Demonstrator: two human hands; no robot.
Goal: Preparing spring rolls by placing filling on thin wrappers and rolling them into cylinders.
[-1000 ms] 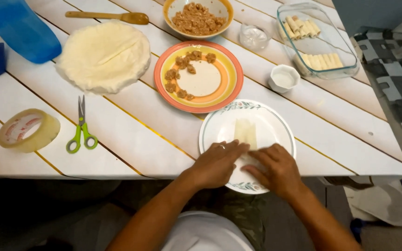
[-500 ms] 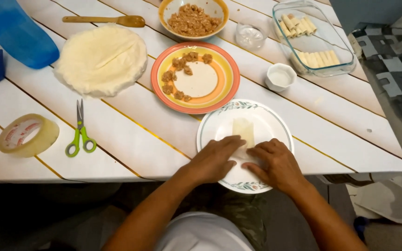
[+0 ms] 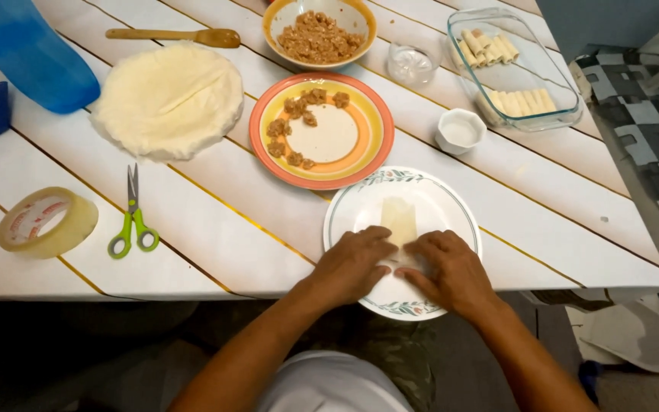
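At the lower middle of the frame we see a white plate (image 3: 451, 200) with a floral rim sitting at the near edge of the white slatted table (image 3: 215, 229). On it lies a pale strip of dough (image 3: 399, 219), running away from us toward the middle of the plate. Our left hand (image 3: 354, 263) and right hand (image 3: 451, 268) both press down on the near end of that strip, fingers bent over it and the fingertips meeting over the dough; we grasp its near edge between them, though how the dough lies beneath the fingers is hidden.

Just above the plate, in the centre of the frame, stands an orange and yellow plate (image 3: 322, 130) with small lumps of brown filling along its left side. At the top centre a bowl of brown filling (image 3: 319, 32) sits near a wooden spoon (image 3: 173, 35), which lies to its left. In the upper right a glass baking dish (image 3: 516, 69) holds two rows of finished pale rolls. Between the bowl and the dish we see a small clear glass (image 3: 412, 62), and below it a small white cup (image 3: 459, 131).

In the upper left lies a round stack of pale dough sheets (image 3: 168, 99), with a blue plastic container (image 3: 24, 53) at the corner beyond it. At the left edge a roll of tape (image 3: 46, 221) rests beside green-handled scissors (image 3: 133, 217).
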